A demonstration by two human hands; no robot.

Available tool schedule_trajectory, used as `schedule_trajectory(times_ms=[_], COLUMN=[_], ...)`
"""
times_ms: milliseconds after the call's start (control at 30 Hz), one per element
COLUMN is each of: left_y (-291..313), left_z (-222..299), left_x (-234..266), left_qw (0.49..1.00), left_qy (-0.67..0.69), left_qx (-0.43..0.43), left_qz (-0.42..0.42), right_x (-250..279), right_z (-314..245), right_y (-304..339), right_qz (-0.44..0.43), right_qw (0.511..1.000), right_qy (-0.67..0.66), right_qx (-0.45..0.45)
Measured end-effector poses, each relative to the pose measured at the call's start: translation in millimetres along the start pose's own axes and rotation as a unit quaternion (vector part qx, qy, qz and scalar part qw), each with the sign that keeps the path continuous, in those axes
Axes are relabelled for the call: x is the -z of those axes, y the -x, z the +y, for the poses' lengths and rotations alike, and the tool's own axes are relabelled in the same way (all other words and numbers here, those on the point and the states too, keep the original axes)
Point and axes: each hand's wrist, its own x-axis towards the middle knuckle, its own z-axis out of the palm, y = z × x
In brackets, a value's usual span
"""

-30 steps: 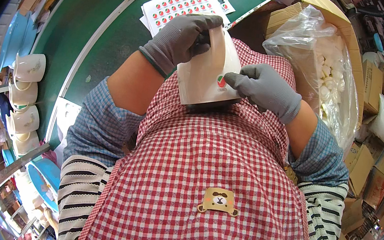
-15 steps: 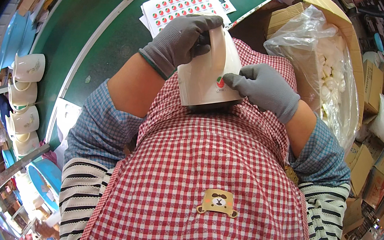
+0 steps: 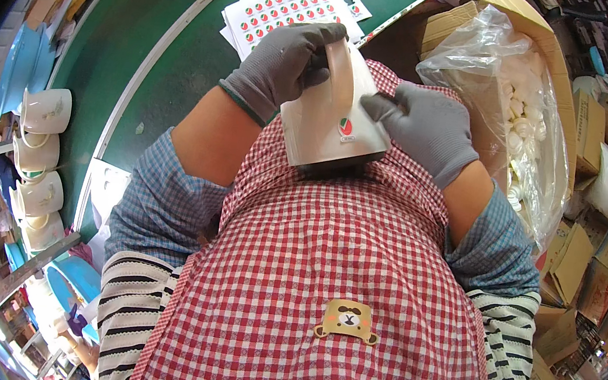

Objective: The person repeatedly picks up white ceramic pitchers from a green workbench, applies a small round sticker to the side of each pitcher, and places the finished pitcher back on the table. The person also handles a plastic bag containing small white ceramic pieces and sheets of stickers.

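A cream-white plastic jug (image 3: 305, 122) is tilted in front of my apron, its handle (image 3: 342, 81) facing up at me. Its near end is dark. On the jug's side, below the handle, sits a small red and green round sticker (image 3: 346, 126). My gloved left hand (image 3: 283, 62) is closed on the jug at its far end, fingers by the top of the handle. At the jug's right side is my gloved right hand (image 3: 433, 126), fingers curled and a fingertip against the jug's edge, above the sticker; nothing shows in its grasp.
Sticker sheets (image 3: 288, 6) lie on the green work surface (image 3: 175, 68) beyond the jug. To the right, an open carton (image 3: 569, 101) holds a clear plastic bag (image 3: 471, 66) of small cream parts. Stacked white pots (image 3: 43, 150) stand at the left, and flattened cartons (image 3: 568, 260) at the far right.
My right hand has moved off the sticker, up toward the jug's right edge, so the whole sticker shows. My left hand keeps its hold, and the jug has barely shifted.
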Motion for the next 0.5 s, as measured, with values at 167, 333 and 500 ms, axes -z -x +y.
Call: schedule_trajectory(times_ms=[167,333,500], left_y=[6.2,16.5,54.1], left_z=[17.2,19.0,30.9], left_x=[-9.3,-3.1,51.6], left_qw=[0.992,0.984,0.914], left_qy=[-0.049,0.163,0.388], left_qx=[-0.117,0.049,0.100], left_qz=[0.014,0.059,0.066], right_x=[-10.1,8.1,5.9], right_z=[-11.1,-0.4,18.4], right_y=[4.3,13.2,-96.7], right_qz=[0.042,0.008,0.038], right_qw=[0.997,0.990,0.975], right_qy=[0.007,-0.012,-0.219], right_qx=[0.061,0.141,0.024])
